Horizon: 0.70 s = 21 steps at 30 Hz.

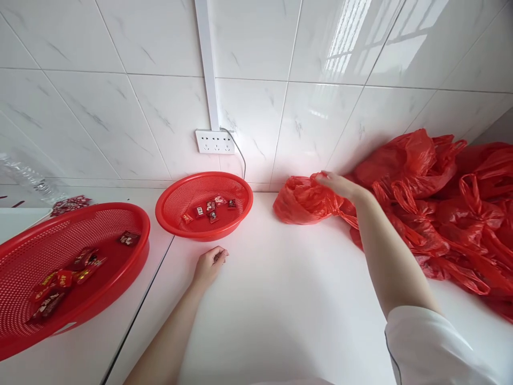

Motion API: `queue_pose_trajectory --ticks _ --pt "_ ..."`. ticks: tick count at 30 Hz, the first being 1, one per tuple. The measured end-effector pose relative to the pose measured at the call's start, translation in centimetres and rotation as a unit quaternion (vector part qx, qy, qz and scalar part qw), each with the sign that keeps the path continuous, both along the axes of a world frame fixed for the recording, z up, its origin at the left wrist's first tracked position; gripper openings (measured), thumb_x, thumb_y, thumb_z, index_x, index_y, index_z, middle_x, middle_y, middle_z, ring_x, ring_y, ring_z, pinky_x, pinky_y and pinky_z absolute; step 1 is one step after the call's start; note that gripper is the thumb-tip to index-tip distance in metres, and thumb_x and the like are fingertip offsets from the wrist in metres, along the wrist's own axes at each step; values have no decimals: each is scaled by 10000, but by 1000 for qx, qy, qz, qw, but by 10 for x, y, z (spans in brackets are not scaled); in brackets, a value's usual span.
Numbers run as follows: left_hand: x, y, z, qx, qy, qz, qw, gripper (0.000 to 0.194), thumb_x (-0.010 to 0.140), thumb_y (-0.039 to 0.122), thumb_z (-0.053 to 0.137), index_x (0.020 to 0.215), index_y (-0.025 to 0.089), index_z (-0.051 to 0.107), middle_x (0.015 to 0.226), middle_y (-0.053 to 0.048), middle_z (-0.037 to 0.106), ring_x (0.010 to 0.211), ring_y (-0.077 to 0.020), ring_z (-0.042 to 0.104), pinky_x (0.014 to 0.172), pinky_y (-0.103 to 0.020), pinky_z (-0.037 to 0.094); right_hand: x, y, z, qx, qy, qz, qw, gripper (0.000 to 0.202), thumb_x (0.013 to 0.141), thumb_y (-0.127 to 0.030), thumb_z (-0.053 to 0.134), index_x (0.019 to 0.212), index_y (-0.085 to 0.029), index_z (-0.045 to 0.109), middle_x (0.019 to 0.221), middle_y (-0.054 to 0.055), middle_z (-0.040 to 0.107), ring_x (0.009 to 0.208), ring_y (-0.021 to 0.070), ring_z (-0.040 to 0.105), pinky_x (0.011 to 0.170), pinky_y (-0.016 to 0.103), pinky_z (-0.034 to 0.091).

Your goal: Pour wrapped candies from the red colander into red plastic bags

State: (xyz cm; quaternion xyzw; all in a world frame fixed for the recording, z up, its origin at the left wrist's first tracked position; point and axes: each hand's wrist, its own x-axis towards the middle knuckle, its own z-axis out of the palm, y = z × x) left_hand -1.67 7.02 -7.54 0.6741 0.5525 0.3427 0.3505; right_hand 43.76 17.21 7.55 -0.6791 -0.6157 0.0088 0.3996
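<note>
My right hand [339, 184] reaches out to a crumpled red plastic bag [302, 200] near the wall, its fingertips gripping the bag's top edge. What lies inside that bag is hidden. My left hand [210, 264] rests on the white table with its fingers curled in; whatever they may hold cannot be made out. Just beyond it stands a round red plastic basket [204, 233] with several small wrapped sweets [211, 208] in it. A larger red basket [134, 267] at the left also contains several wrapped sweets [64, 278].
Several tied red plastic bags [433, 208] are heaped along the right side. A power socket [215, 142] with a grey cable sits on the tiled wall. Clear plastic packaging [24, 176] lies at the far left. A dark seam crosses the white table [276, 299].
</note>
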Motion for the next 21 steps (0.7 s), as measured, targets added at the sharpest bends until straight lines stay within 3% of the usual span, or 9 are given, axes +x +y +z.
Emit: queue_pose_trajectory --ticks 2,4,7,9,12,14,16,18,21 --pt "0 0 0 1 3 -1 1000 273 884 430 487 804 201 611 686 23 580 696 -149 577 673 -242 437 -15 -12 -6 -5 -53 -29 998 361 846 -306 569 1174 -157 593 1296 183 553 1203 344 487 1017 564 337" --pt "1 0 0 3 7 -1 1000 269 884 426 486 802 201 609 680 25 575 686 -147 571 666 -242 433 -28 -20 -10 58 -133 -52 988 373 896 -217 463 1259 -184 545 1417 164 453 1288 348 401 1053 594 277" --pt "1 0 1 6 11 -3 1000 263 884 416 483 796 200 605 680 26 576 685 -145 571 668 -239 434 -40 -21 -15 77 -238 11 968 352 944 -233 376 1234 -208 574 1342 131 533 1213 302 484 1011 496 392" --pt "1 0 2 9 14 -3 1000 262 885 411 481 790 199 602 685 26 580 693 -144 575 672 -238 436 -42 -14 -19 7 -204 54 978 392 944 -324 401 1281 -185 544 1358 143 524 1211 300 502 979 455 437" --pt "0 -2 1 13 20 -1 1000 267 892 409 470 793 200 603 681 25 577 685 -146 573 657 -241 435 -35 2 -26 -87 -111 41 989 502 937 -353 381 1364 -104 464 1425 206 447 1286 336 447 1000 487 413" --pt "2 -5 3 16 23 1 1000 265 897 405 464 799 202 604 690 22 583 682 -147 570 656 -246 439 -28 11 -28 -118 -88 44 988 459 885 -339 467 1270 -107 560 1283 206 575 1187 339 532 957 476 443" --pt "10 -10 11 32 28 -10 999 236 897 392 473 839 209 610 773 8 614 729 -150 580 675 -251 451 -25 15 -28 -141 -79 80 984 330 788 -324 597 1066 -163 676 1019 133 696 964 297 635 848 415 500" --pt "26 -14 29 77 42 -51 995 197 892 371 495 940 224 616 952 -18 634 854 -162 596 716 -258 474 -26 17 -24 -145 -61 121 980 218 759 -331 623 918 -203 699 859 64 711 804 234 649 749 348 516" --pt "70 -8 66 189 71 -141 969 274 890 354 519 1138 256 581 1223 -63 553 1152 -203 527 921 -323 473 -35 16 -17 -94 -31 142 985 253 844 -389 510 948 -208 655 902 45 697 807 188 624 738 308 490"
